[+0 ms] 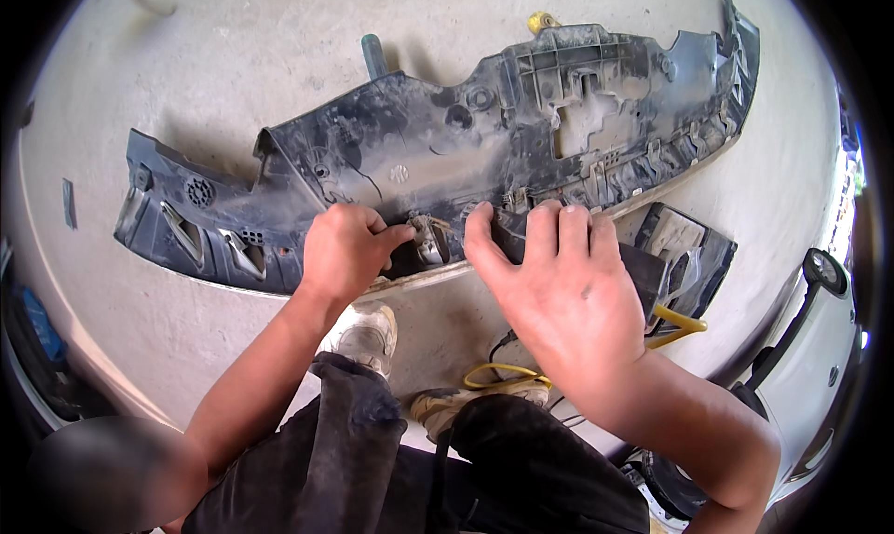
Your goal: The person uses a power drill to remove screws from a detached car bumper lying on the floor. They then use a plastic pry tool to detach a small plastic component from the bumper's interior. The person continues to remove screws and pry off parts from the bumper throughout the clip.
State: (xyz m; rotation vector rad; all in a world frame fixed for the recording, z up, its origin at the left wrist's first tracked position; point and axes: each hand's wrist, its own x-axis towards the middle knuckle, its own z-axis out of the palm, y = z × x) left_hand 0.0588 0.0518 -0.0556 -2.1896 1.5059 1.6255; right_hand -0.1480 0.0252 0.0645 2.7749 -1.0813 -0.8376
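A dusty black car bumper [410, 152] lies across the floor in front of me, its ribbed inner side up. My left hand [346, 250] is closed in a pinch at its near edge, thumb and forefinger beside a small pale metallic piece [429, 241]. What the pinch holds is hidden. Farther right, my right hand [570, 278] curls from above over a dark elongated object [644, 271], whose kind I cannot make out. The object shows between thumb and forefinger and again past the palm. The right fingertips are close to clips along the bumper's near edge.
A yellow hose or cable [510, 378] loops by my shoes. Beyond the bumper are a green handle-like piece [374, 57] and a yellow object [542, 21]. A black tray-like piece [715, 255] lies to the right. A pale car [801, 348] stands at far right.
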